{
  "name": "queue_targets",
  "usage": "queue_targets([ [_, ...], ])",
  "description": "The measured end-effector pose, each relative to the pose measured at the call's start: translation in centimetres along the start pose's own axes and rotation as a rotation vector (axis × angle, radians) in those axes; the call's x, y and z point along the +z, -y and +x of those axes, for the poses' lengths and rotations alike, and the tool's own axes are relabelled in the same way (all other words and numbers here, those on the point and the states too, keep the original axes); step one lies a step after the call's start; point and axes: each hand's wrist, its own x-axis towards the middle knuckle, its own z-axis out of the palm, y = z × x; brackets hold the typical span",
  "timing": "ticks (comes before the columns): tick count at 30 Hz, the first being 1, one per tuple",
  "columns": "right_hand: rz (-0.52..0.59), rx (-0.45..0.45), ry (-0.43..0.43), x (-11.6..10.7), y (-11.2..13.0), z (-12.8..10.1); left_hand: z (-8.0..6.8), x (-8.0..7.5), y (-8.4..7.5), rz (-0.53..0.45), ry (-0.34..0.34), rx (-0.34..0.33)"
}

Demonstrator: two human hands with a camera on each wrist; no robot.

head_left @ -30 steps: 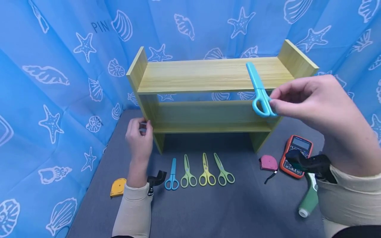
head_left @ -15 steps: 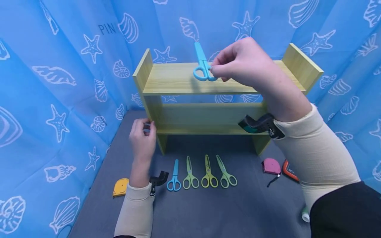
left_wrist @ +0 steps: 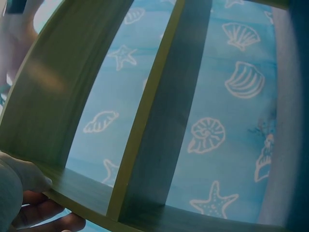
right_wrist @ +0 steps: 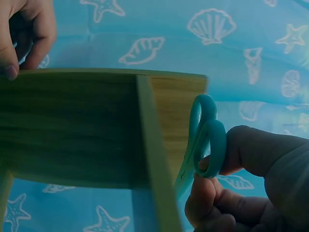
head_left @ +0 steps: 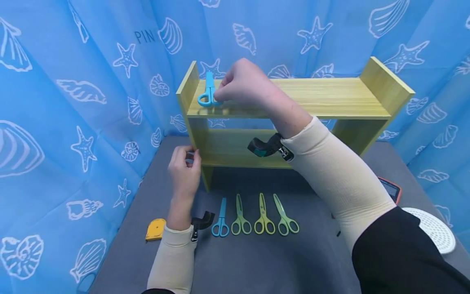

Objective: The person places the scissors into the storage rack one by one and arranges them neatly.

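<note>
My right hand [head_left: 240,83] pinches one handle loop of a pair of blue scissors [head_left: 209,90], blades pointing up and away, over the left end of the top shelf. In the right wrist view the scissors' loops [right_wrist: 212,140] show between thumb and fingers. The left hand [head_left: 185,163] grips the left side panel of the wooden shelf [head_left: 301,98]; in the left wrist view its thumb and fingers lie on either side of the panel's edge. On the table before the shelf lie blue scissors [head_left: 221,218], light green scissors [head_left: 240,216], yellow scissors [head_left: 263,216] and green scissors [head_left: 285,216].
A yellow tape measure [head_left: 156,229] lies left of the left forearm. At the right, a red-edged multimeter [head_left: 391,190] and a white perforated disc [head_left: 431,228] are partly covered by the right arm. A blue shell-print curtain [head_left: 92,122] hangs behind the table.
My right hand has carried the blue scissors leftward from the shelf's right end to its left end, going lower over the top board. The left hand keeps its grip on the panel.
</note>
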Motion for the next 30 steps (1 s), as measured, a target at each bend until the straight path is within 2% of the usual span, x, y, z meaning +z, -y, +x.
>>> queue_targets([
  [8,-0.154,0.036,-0.030,2.0,0.6,1.3,-0.2,0.2,-0.3,-0.011,-0.011,0.007],
  [13,-0.129,0.034,-0.024,2.2,0.3,0.8,-0.3,0.2,-0.3,-0.022,0.000,0.002],
  [20,-0.035,0.028,-0.079,0.3,-0.4,-2.3,-0.3,0.1,-0.2,-0.013,0.011,0.012],
  [30,-0.003,-0.142,-0.238,-1.0,-2.2,-8.5,0.0,-0.1,0.0,-0.007,0.011,0.028],
])
